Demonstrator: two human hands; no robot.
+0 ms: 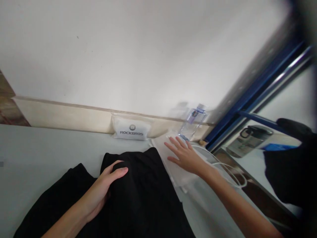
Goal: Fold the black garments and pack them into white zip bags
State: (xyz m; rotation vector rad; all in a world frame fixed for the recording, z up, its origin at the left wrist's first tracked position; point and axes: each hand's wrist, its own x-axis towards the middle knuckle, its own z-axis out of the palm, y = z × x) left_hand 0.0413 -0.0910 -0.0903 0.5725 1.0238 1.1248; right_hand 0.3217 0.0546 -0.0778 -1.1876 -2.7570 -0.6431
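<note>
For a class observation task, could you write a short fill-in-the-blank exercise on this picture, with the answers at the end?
1. The left hand holds cloth that is ____ in colour.
2. The right hand is over translucent sheets, its palm facing ____.
3. The word printed on the white packet is ____.
4. In the picture, the clear bottle by the wall is to the ____ of that packet.

Missing words: black; down; ROCKBROS; right.
</note>
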